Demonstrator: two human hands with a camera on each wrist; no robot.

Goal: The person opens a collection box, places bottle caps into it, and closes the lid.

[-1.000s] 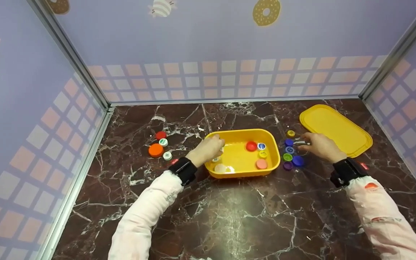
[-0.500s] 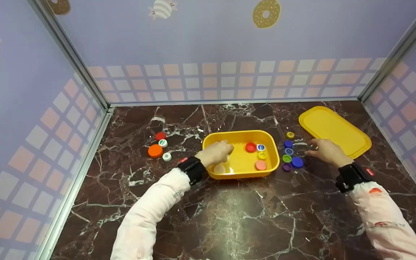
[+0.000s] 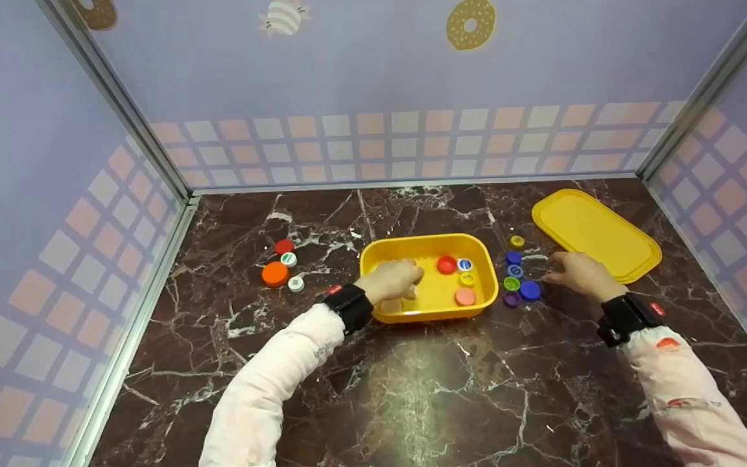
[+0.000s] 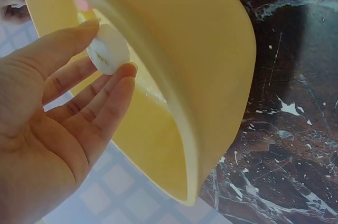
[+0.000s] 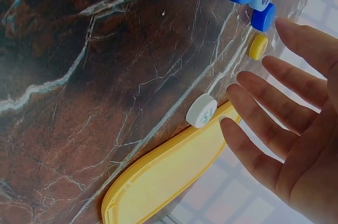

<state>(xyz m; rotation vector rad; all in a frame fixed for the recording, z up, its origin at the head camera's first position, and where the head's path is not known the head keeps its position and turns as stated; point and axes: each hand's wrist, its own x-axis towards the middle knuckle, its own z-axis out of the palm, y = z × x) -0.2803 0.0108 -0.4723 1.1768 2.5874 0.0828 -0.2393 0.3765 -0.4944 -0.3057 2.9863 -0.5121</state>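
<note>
White, and most likely moulded plastic, the bottle cap (image 4: pixel 112 49) is pinched between the thumb and fingertips of the left hand (image 3: pixel 390 281), at the mouth of the yellow tub (image 3: pixel 438 315), centre of the head view; whether it sits below the rim cannot be told. Treat it as a light, stiff part, not fragile; its flat faces may prove slippery, so take hold across the round edge, thumb opposing fingers. The right hand (image 3: pixel 581 274) is released, fingers extended and apart; near its fingertips, in the middle of the right wrist view, a second white cap (image 5: pixel 202 111) lies just beside the yellow lid (image 5: pixel 169 166). Observe the edges: the tub's rim runs beneath the left hand, so knuckles should stay above it. Inside the tub, towards its right end, lie a red cap (image 3: pixel 447 264), a blue-and-white cap (image 3: pixel 464 264), a small yellow cap (image 3: pixel 467 279) and a coral cap (image 3: pixel 465 297). Right of the tub, a column of caps, with a large blue cap (image 3: pixel 530 290) at its lower right, narrows the passage to the right hand. Room for lateral movement extends over the worktop (image 3: pixel 445 389) at lower centre of the frame, between the sleeves (image 3: pixel 260 383).
</note>
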